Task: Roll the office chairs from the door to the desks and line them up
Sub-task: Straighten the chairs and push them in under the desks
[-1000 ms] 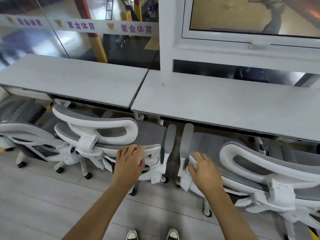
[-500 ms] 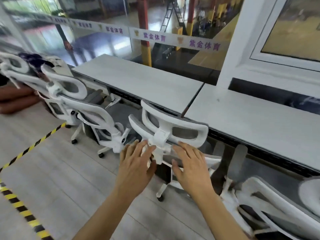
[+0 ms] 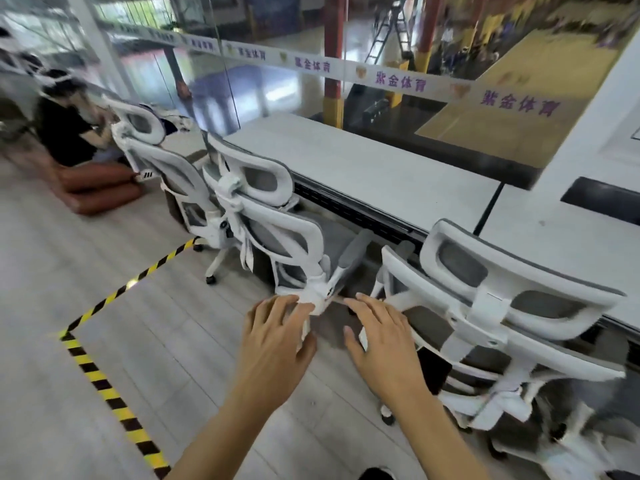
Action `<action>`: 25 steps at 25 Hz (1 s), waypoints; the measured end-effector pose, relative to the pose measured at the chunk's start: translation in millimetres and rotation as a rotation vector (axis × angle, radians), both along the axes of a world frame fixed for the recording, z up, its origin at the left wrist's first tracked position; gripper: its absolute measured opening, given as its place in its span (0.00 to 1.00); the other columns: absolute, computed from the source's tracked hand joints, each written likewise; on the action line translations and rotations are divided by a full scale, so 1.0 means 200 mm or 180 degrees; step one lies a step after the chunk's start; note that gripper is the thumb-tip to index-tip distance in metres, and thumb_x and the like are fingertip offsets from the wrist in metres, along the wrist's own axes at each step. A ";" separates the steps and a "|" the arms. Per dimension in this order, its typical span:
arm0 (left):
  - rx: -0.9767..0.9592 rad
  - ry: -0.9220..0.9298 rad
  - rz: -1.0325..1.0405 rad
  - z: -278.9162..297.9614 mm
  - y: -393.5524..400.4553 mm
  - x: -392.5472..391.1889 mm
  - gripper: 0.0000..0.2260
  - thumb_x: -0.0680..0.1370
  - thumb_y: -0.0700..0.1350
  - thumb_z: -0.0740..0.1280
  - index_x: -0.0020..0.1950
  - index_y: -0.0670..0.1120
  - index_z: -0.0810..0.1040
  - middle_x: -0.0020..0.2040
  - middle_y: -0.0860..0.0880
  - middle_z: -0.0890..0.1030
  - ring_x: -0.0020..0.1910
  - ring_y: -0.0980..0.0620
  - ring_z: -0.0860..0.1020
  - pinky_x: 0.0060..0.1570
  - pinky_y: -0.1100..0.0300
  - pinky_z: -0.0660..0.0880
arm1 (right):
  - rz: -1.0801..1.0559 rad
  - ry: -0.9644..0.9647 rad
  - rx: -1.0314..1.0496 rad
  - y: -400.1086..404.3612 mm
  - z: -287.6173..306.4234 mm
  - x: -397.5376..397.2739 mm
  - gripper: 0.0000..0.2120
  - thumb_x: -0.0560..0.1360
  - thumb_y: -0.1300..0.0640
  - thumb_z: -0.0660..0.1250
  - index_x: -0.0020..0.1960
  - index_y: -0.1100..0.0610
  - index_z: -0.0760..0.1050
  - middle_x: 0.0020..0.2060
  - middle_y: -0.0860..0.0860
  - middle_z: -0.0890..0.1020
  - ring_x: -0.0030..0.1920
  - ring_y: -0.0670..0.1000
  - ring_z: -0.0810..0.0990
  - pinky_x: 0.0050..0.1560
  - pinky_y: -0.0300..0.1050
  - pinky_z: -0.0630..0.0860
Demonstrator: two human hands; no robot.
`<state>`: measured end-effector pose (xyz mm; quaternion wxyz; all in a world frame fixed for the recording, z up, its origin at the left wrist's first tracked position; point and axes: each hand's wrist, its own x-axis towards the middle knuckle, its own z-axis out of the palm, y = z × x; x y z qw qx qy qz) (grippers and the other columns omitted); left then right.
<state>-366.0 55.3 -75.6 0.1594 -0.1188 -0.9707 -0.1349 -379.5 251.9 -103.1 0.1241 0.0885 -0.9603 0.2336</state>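
Observation:
Three white-framed office chairs with grey mesh stand along the light grey desks (image 3: 374, 174). The near chair (image 3: 491, 306) is at the right, the middle chair (image 3: 277, 223) is ahead of me, and the far chair (image 3: 162, 157) is at the left. My left hand (image 3: 273, 341) is spread with its fingertips at the lower back of the middle chair's frame. My right hand (image 3: 381, 337) hovers with fingers apart in the gap between the middle and near chairs, holding nothing.
A yellow-and-black tape line (image 3: 104, 362) marks a corner on the grey plank floor. A person in black (image 3: 65, 126) sits low at the far left by a brown cushion (image 3: 100, 192). A glass wall (image 3: 277, 71) runs behind the desks.
My view has swung left along the desk row. Both hands have left the near chair's back and now reach toward the middle chair's lower frame.

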 end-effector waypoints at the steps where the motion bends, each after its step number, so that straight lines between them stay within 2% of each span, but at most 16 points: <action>1: 0.0007 -0.0020 0.0015 -0.01 -0.07 -0.04 0.17 0.76 0.52 0.66 0.64 0.52 0.75 0.63 0.51 0.76 0.62 0.46 0.73 0.64 0.50 0.67 | 0.0027 -0.0056 0.0010 -0.06 -0.01 -0.05 0.20 0.78 0.46 0.61 0.69 0.46 0.72 0.68 0.45 0.75 0.67 0.49 0.72 0.70 0.48 0.64; 7: -0.0031 -0.0143 -0.0008 -0.08 -0.40 -0.49 0.16 0.77 0.55 0.60 0.62 0.53 0.75 0.63 0.51 0.75 0.62 0.47 0.72 0.63 0.50 0.67 | 0.0027 -0.0174 -0.0113 -0.40 -0.08 -0.51 0.20 0.78 0.49 0.66 0.69 0.47 0.72 0.67 0.45 0.75 0.67 0.49 0.72 0.71 0.48 0.66; 11: -0.0171 -0.0211 -0.0142 -0.07 -0.64 -0.88 0.16 0.77 0.55 0.61 0.63 0.55 0.74 0.63 0.53 0.75 0.64 0.48 0.72 0.65 0.52 0.65 | -0.0083 -0.0190 -0.0336 -0.63 -0.09 -0.89 0.19 0.78 0.50 0.65 0.68 0.46 0.71 0.65 0.44 0.75 0.65 0.50 0.73 0.68 0.50 0.69; 15: -0.0244 -0.0136 -0.0187 -0.04 -0.91 -1.23 0.15 0.79 0.57 0.59 0.62 0.54 0.75 0.62 0.52 0.76 0.61 0.48 0.73 0.62 0.52 0.66 | -0.0085 -0.0092 -0.0298 -0.85 -0.05 -1.23 0.18 0.78 0.49 0.62 0.67 0.48 0.72 0.63 0.46 0.76 0.61 0.52 0.74 0.64 0.50 0.70; 20: 0.0044 -0.0494 -0.0090 -0.10 -1.33 -1.78 0.24 0.79 0.64 0.52 0.69 0.53 0.69 0.67 0.50 0.74 0.66 0.44 0.72 0.63 0.46 0.68 | -0.0358 -0.0257 -0.0122 -1.02 -0.07 -1.53 0.18 0.77 0.49 0.62 0.67 0.50 0.73 0.63 0.48 0.76 0.63 0.54 0.74 0.67 0.50 0.67; 22: -0.0043 -0.0654 -0.0139 -0.16 -1.44 -2.02 0.30 0.77 0.69 0.53 0.73 0.53 0.65 0.71 0.48 0.70 0.70 0.42 0.69 0.66 0.44 0.68 | -0.0590 -0.0505 0.0024 -1.07 -0.12 -1.64 0.20 0.79 0.45 0.62 0.69 0.50 0.72 0.65 0.49 0.76 0.66 0.55 0.72 0.68 0.49 0.63; 25: -0.0246 -0.0932 -0.0389 -0.27 -1.55 -2.31 0.42 0.71 0.77 0.53 0.76 0.51 0.62 0.77 0.46 0.63 0.76 0.41 0.61 0.72 0.41 0.61 | -0.1008 -0.0887 0.0160 -1.17 -0.22 -1.74 0.24 0.78 0.37 0.59 0.69 0.48 0.70 0.66 0.47 0.75 0.67 0.54 0.71 0.71 0.49 0.60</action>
